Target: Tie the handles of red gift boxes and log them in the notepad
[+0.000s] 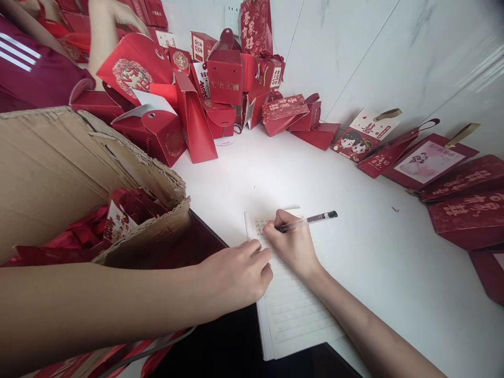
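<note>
A lined notebook lies on the white table, with rows of handwriting near its top and ruled lines below. My right hand rests on the page, closed around a pen with a clear barrel and a dark end pointing right. The pen's tip is close to the written rows, partly behind my fingers. My left hand lies over the notebook's left edge, fingers curled and just beside my right hand. Its palm faces away, so whatever it may hold is hidden.
A torn cardboard box with red packages inside stands at left. Red gift boxes crowd the back, and more red boxes line the right wall. Another person's arm reaches in at upper left. A black flat object lies under the notebook.
</note>
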Demonstrator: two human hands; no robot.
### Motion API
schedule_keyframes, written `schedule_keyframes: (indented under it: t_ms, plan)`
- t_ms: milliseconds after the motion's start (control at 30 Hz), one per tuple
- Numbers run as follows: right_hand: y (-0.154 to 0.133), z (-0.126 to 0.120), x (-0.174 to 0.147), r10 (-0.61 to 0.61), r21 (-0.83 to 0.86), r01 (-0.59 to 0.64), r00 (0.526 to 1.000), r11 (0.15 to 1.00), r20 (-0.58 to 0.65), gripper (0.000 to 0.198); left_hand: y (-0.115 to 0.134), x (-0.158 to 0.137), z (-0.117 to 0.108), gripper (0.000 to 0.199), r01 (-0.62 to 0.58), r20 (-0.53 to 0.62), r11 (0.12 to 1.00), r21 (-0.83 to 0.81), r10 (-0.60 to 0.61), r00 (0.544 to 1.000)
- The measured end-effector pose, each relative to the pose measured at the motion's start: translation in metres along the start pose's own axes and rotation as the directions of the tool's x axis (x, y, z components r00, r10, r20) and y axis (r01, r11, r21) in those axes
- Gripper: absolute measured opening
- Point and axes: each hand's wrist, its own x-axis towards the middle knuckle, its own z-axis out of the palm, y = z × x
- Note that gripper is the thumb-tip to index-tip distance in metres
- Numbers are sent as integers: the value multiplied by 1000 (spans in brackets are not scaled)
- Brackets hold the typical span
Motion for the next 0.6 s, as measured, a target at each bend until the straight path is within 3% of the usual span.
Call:
schedule_keyframes:
  t_ms: [167,267,333,467,600]
  plan:
    - [-2,-8,6,120,228,-100,990,968,-76,31,-1,-1,2,13,4,-3,1000,1,-4,1000]
    - [6,-19,14,130,301,-74,977,951,-171,30,-1,-2,2,13,2,11,1000,11,-2,1000]
    - [17,-31,21,55,223,-1,970,975,-236,26,-1,-2,3,13,4,20,1000,13,-5,1000]
    - [42,-64,33,-202,-110,175,923,978,-327,14,-4,-3,5,16,21,87,999,-39,-17,996]
    - [50,-89,33,-406,-284,343,891,895,-205,19,-7,-2,7,29,76,169,987,-139,-52,984]
